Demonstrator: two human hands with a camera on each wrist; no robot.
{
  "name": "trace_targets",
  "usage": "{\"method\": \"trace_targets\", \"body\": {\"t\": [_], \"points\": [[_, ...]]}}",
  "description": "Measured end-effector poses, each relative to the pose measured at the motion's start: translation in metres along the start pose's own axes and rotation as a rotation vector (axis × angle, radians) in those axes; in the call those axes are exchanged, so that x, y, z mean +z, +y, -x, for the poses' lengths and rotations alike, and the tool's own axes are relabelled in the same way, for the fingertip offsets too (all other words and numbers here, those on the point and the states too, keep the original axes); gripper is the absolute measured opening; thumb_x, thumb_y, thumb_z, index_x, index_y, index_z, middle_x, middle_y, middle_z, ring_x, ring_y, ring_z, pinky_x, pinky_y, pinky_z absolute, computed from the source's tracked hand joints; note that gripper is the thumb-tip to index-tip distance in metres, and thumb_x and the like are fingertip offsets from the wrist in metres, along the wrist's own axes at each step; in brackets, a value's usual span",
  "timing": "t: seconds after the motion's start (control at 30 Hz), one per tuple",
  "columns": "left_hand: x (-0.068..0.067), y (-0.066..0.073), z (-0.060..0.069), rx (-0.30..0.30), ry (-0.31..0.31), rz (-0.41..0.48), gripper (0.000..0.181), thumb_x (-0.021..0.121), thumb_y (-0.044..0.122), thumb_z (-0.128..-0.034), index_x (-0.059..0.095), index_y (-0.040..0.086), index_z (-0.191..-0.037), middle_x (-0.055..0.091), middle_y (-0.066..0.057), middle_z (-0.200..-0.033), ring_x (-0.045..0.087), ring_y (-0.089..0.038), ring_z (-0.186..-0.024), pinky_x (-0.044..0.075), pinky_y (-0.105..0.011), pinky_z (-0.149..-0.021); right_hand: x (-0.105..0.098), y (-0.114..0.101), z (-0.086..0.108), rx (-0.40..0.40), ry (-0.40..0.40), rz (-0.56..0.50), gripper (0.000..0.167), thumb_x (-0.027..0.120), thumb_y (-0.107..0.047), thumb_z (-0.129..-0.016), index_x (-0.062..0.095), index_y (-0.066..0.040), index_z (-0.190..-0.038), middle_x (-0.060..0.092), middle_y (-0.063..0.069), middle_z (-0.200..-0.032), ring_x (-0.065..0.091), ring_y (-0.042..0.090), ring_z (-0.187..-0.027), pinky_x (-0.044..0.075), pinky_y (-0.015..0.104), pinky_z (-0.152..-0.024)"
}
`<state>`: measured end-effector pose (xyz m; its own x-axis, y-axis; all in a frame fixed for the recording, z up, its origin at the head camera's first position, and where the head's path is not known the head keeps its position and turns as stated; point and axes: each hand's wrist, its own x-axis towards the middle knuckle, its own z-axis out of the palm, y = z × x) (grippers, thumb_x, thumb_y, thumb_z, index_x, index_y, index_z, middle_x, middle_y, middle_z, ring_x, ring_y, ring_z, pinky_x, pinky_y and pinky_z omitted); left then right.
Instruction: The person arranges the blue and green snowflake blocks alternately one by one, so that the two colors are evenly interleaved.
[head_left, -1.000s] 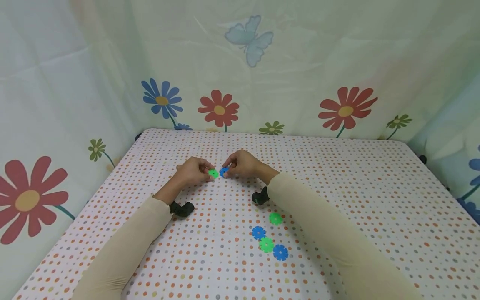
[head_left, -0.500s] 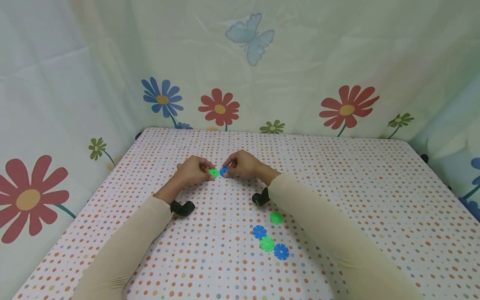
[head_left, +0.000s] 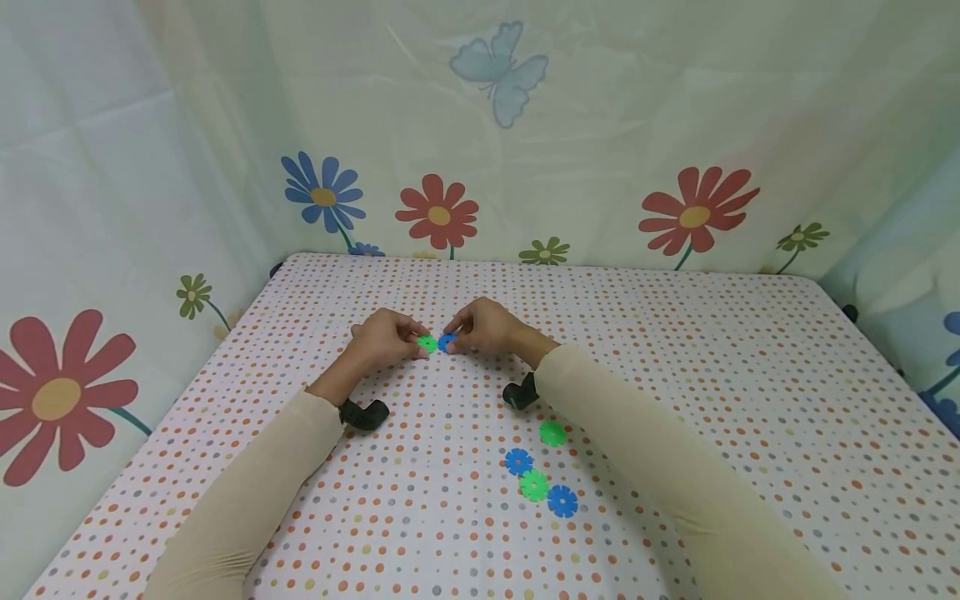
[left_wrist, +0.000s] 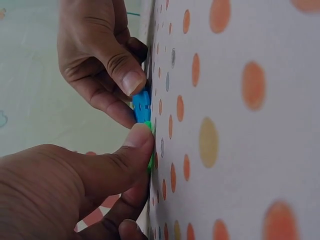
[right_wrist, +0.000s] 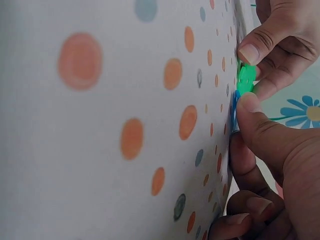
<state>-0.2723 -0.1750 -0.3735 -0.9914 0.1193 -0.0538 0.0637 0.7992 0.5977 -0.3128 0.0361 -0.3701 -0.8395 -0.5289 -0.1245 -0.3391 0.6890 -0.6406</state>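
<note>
My left hand pinches a green notched plastic disc between thumb and fingers, above the far middle of the table. Facing it, my right hand pinches a blue notched disc in the same way. Edge to edge, the two discs meet or nearly meet; whether their slots are interlocked I cannot tell. In the left wrist view the blue disc shows well, while the thumb covers most of the green one. From the right wrist, the green disc is plain and the blue one appears as a thin edge.
Nearer me, beside the right forearm, lie a separate green disc and a row made of a blue disc, a green disc and another blue disc. A dotted cloth covers the table; flowered curtains surround it.
The blue disc in my right hand has shifted slightly left, narrowing the gap to the green disc. Both hands keep their pinch.
</note>
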Motion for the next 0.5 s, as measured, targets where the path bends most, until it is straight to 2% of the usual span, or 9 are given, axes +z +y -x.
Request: {"method": "trace_targets", "body": {"t": [0.2, 0.33, 0.43, 0.5], "points": [[0.0018, -0.0014, -0.0002, -0.014, -0.004, 0.037, 0.025, 0.084, 0.027, -0.0799, 0.077, 0.020, -0.103, 0.068, 0.003, -0.081, 0.059, -0.019, -0.086, 0.017, -0.066, -0.108, -0.0003, -0.0003, 0.0010, -0.002, -0.013, 0.007, 0.030, 0.079, -0.027, -0.085, 0.074, -0.014, -0.112, 0.070, 0.000, -0.091, 0.057, 0.011, -0.080, 0.044, 0.022, -0.070], [0.0022, -0.0027, -0.0002, -0.024, -0.016, 0.053, 0.025, 0.083, 0.027, -0.0804, 0.076, 0.020, -0.103, 0.067, 0.002, -0.080, 0.058, -0.019, -0.085, 0.018, -0.065, -0.108, 0.0001, -0.0015, 0.0021, 0.000, -0.025, 0.021, 0.030, 0.077, -0.028, -0.086, 0.073, -0.014, -0.113, 0.069, 0.000, -0.093, 0.057, 0.011, -0.080, 0.045, 0.022, -0.070], [0.0014, -0.0025, 0.0002, -0.025, -0.023, 0.061, 0.025, 0.083, 0.027, -0.0807, 0.076, 0.019, -0.104, 0.066, 0.001, -0.082, 0.056, -0.019, -0.081, 0.034, -0.052, -0.099, -0.0002, -0.0036, 0.0031, -0.004, -0.023, 0.038, 0.030, 0.077, -0.029, -0.087, 0.073, -0.014, -0.114, 0.068, 0.000, -0.093, 0.056, 0.011, -0.080, 0.046, 0.022, -0.070], [-0.0002, -0.0022, 0.0007, -0.023, -0.025, 0.066, 0.026, 0.082, 0.025, -0.0812, 0.076, 0.019, -0.105, 0.066, 0.000, -0.085, 0.055, -0.018, -0.080, 0.041, -0.043, -0.088, -0.0005, -0.0051, 0.0030, -0.012, -0.020, 0.046, 0.031, 0.076, -0.029, -0.088, 0.073, -0.015, -0.114, 0.068, -0.001, -0.093, 0.056, 0.011, -0.080, 0.046, 0.023, -0.071]]}}
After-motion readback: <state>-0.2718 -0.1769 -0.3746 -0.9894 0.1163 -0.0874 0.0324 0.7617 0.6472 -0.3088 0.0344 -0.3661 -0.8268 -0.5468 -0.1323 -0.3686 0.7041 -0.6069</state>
